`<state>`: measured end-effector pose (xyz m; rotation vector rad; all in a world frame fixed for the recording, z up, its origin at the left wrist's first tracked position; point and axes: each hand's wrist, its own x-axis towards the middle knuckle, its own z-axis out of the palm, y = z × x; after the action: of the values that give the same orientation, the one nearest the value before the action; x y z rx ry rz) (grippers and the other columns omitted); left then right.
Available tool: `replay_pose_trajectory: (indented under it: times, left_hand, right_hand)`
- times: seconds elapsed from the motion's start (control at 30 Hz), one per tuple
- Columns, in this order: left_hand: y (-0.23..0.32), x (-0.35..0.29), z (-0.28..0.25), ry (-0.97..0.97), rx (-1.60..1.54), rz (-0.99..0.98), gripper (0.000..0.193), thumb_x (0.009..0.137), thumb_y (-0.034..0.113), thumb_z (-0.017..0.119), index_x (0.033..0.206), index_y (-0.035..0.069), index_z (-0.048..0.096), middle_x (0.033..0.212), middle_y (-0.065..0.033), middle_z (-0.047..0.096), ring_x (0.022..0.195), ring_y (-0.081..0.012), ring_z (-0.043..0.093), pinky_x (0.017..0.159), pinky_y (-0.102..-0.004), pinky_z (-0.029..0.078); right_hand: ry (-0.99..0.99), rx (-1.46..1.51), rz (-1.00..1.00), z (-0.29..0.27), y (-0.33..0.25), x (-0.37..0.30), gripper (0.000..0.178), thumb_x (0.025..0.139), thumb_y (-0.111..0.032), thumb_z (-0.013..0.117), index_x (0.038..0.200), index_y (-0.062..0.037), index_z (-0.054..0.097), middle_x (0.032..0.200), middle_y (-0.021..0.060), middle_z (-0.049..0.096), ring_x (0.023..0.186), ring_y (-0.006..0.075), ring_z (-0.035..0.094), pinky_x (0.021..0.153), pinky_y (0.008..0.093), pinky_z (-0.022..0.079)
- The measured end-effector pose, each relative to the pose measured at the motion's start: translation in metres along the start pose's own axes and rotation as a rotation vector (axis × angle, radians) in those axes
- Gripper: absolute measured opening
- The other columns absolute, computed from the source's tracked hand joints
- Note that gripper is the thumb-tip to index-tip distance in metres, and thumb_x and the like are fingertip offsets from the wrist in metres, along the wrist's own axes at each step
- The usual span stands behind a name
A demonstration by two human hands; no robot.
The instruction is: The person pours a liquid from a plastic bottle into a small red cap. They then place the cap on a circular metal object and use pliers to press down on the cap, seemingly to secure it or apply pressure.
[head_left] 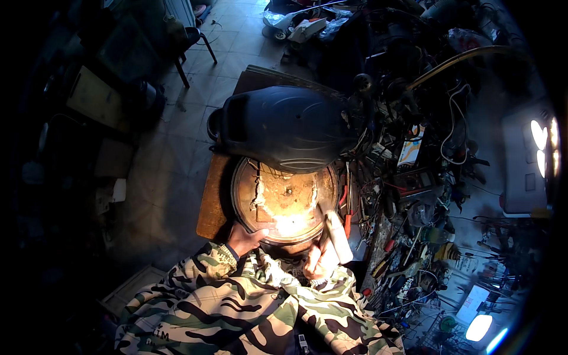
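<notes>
A round, shallow metal pan (238, 204) with a scorched brown inside rests on a wooden board in front of me, close to my lap. Rough whitish lines run across its bottom, and a bright glare covers its near part. My left hand (244, 238) holds its near left rim, thumb over the edge and fingers underneath. On the near right, my right hand (319, 260) is closed round a pale, thick, bar-like tool (337, 236) beside the rim; glare hides its kind. Over the far rim sits a large black moulded shell (290, 127), like a welding mask.
The wooden board (212, 207) shows left of the pan. Red-handled tools (348, 222) lie close on the right, by a dense heap of cables, hand tools and a multimeter (414, 180). A dark-legged stool (198, 50) stands far left on the tiled floor (177, 148).
</notes>
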<state>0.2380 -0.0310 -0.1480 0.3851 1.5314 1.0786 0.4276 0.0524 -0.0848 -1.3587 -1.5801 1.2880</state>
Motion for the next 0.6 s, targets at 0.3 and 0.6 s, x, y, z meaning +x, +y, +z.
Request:
replay_pose_trajectory:
  times: [0.3, 0.6]
  left_hand:
    - [-0.014, 0.003, -0.002, 0.023, -0.043, -0.103, 0.028, 0.090, 0.018, 0.078, 0.108, -0.001, 0.069, 0.087, -0.0039, 0.071, 0.060, -0.0078, 0.060, 0.050, -0.0230, 0.051]
    - [-0.025, 0.004, -0.006, 0.034, 0.016, -0.044, 0.029, 0.089, 0.021, 0.078, 0.104, -0.003, 0.070, 0.082, -0.0034, 0.070, 0.059, -0.0091, 0.061, 0.049, -0.0250, 0.051]
  right_hand:
    - [-0.009, -0.334, -0.362, 0.003, -0.036, 0.009, 0.018, 0.097, -0.015, 0.064, 0.107, -0.0002, 0.062, 0.076, 0.0173, 0.063, 0.058, 0.0373, 0.064, 0.051, 0.0419, 0.050]
    - [-0.089, -0.091, 0.118, -0.006, 0.003, -0.003, 0.018, 0.098, -0.016, 0.064, 0.095, -0.0024, 0.053, 0.059, 0.0196, 0.054, 0.052, 0.0402, 0.059, 0.046, 0.0467, 0.044]
